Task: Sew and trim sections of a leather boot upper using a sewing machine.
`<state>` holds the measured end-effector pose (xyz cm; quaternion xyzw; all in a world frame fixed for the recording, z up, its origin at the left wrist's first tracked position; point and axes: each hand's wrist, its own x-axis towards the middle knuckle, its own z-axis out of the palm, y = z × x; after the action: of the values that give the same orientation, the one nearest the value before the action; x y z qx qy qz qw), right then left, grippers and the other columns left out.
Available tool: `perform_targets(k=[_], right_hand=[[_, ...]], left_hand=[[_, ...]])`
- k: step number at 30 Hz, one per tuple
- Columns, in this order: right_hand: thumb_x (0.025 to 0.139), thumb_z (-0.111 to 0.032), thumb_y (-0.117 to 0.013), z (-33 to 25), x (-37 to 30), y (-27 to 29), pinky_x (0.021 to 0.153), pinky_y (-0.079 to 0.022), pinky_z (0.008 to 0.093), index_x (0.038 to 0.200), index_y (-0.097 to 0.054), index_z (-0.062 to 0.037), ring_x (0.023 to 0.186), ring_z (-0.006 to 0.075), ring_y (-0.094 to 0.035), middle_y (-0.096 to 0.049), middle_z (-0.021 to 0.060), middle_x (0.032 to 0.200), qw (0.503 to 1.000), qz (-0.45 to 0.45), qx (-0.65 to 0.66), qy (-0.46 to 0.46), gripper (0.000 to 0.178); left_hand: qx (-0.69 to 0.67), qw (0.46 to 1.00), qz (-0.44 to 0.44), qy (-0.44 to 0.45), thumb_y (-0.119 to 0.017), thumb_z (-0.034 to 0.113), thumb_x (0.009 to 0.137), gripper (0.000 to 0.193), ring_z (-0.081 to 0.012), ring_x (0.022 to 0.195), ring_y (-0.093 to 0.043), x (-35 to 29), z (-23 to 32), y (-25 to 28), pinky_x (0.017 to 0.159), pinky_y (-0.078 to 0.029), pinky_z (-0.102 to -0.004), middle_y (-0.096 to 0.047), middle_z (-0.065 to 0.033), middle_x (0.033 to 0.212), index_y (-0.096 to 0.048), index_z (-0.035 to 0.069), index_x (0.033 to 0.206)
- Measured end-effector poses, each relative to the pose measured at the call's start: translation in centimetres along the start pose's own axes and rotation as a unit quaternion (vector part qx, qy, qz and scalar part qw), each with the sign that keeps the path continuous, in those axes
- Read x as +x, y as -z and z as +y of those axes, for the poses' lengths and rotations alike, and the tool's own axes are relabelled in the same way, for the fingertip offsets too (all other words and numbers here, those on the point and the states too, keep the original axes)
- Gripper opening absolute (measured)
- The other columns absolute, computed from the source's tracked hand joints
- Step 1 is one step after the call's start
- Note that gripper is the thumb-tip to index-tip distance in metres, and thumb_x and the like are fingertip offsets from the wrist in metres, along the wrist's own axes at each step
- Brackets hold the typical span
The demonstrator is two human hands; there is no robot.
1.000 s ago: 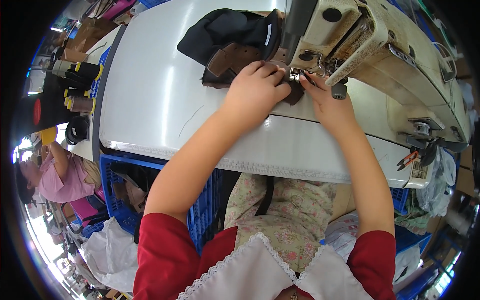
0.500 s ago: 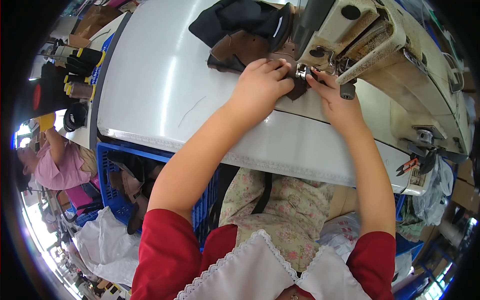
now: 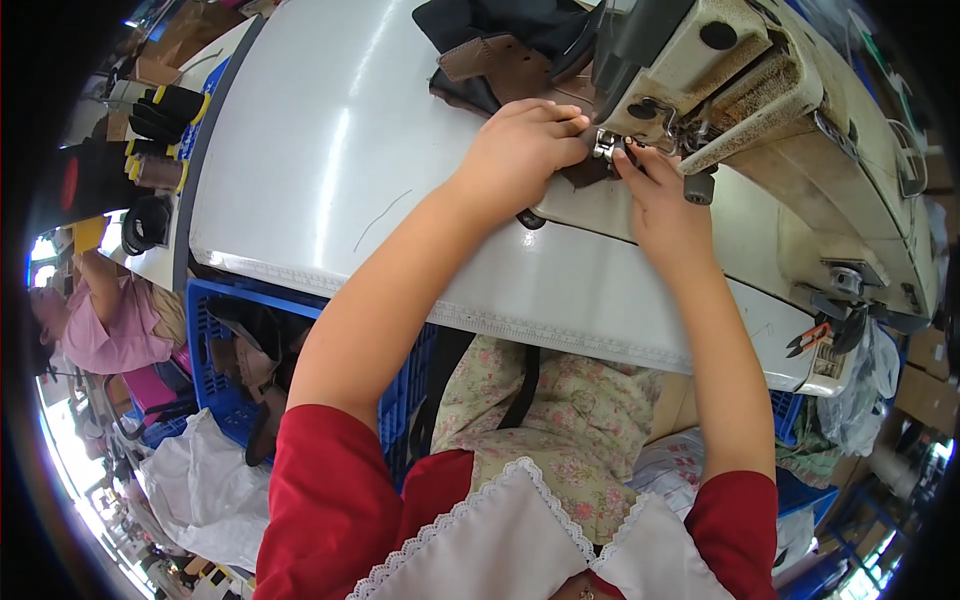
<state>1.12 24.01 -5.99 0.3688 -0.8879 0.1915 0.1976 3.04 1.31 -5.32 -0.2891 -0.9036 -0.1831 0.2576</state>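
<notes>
Toward 12 o'clock of the view, on the white counter (image 3: 270, 190), lies the brown-and-black piece (image 3: 520, 68), a brown, leather-like part with dark cloth bunched behind it. Its near end reaches toward 1 o'clock, right at the metal presser foot (image 3: 604, 146) of the sewing machine (image 3: 750, 85), whose bulk fills 1 to 3 o'clock; it is probably set there so that the edge meets the needle, which is too small to make out. The bulkier cloth lies off toward 12 o'clock, likely to keep it out of the foot's way.

The left hand (image 3: 525, 150), at about 12:30, lies palm down and loosely open on the brown part, fingers stretched and close together, tips pointing toward 2 o'clock. It seems to press the piece flat and steady it rather than clutch it. The right hand (image 3: 662, 195), at about 2 o'clock, has its fingers bent, thumb and forefinger tips just beside the foot. Whether they pinch the edge or only rest there I cannot tell, as the machine crowds that spot; being so close suggests fine control of the edge.

Orange-handled snips (image 3: 812, 338) lie at 3 o'clock on the counter's end, presumably for easy reach. Thread spools (image 3: 158, 172) stand at 10 o'clock on another table.
</notes>
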Motion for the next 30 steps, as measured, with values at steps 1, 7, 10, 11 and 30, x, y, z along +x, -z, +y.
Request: perform_targets(k=[1, 7, 10, 11, 30], right_hand=[[0.081, -0.005, -0.063, -0.2, 0.0, 0.1, 0.07, -0.051, 0.0423, 0.112, -0.072, -0.014, 0.082, 0.0304, -0.061, -0.063, 0.007, 0.087, 1.0, 0.002, 0.001, 0.002, 0.034], [0.079, -0.005, -0.063, -0.2, 0.3, -0.2, 0.066, -0.05, 0.0416, 0.11, -0.073, -0.0133, 0.075, 0.0289, -0.059, -0.058, 0.0061, 0.077, 1.0, -0.008, -0.028, -0.006, 0.034], [0.078, -0.005, -0.063, -0.5, 0.2, -0.2, 0.067, -0.05, 0.0412, 0.11, -0.073, -0.0126, 0.075, 0.0288, -0.059, -0.058, 0.0057, 0.076, 1.0, 0.0, -0.031, -0.005, 0.034], [0.079, -0.005, -0.063, -0.7, 0.2, -0.3, 0.067, -0.05, 0.041, 0.11, -0.073, -0.0122, 0.075, 0.0288, -0.059, -0.059, 0.0055, 0.077, 0.999, -0.001, -0.036, -0.012, 0.034], [0.084, -0.008, -0.063, -1.2, 0.9, -0.4, 0.068, -0.052, 0.0421, 0.104, -0.072, -0.0105, 0.081, 0.0313, -0.064, -0.069, 0.0075, 0.092, 0.998, 0.025, -0.046, -0.024, 0.022]], left_hand=[[0.003, 1.0, -0.017, 0.002, -0.06, 0.0, 0.073, 0.029, -0.0232, 0.114, -0.061, 0.1, -0.1, 0.2, 0.102, -0.044, -0.0391, -0.071, -0.0047, 0.112, -0.071, 0.009, 0.099], [-0.007, 0.999, -0.041, 0.015, -0.059, 0.002, 0.076, 0.029, -0.0197, 0.12, -0.059, 0.4, -0.8, 0.0, 0.105, -0.042, -0.0376, -0.07, -0.0027, 0.117, -0.071, 0.009, 0.102], [-0.011, 0.999, -0.047, 0.019, -0.059, 0.001, 0.076, 0.029, -0.0193, 0.12, -0.058, 0.3, -1.0, 0.1, 0.106, -0.041, -0.0375, -0.069, -0.0021, 0.118, -0.071, 0.01, 0.101], [-0.012, 0.999, -0.05, 0.019, -0.059, 0.001, 0.076, 0.029, -0.0192, 0.12, -0.058, 0.3, -1.0, 0.2, 0.107, -0.04, -0.0375, -0.069, -0.002, 0.119, -0.072, 0.01, 0.1], [-0.071, 0.995, -0.073, 0.018, -0.06, -0.005, 0.069, 0.024, -0.0195, 0.121, -0.058, 1.6, -2.7, -0.2, 0.105, -0.042, -0.039, -0.071, -0.0022, 0.116, -0.072, 0.007, 0.087]])
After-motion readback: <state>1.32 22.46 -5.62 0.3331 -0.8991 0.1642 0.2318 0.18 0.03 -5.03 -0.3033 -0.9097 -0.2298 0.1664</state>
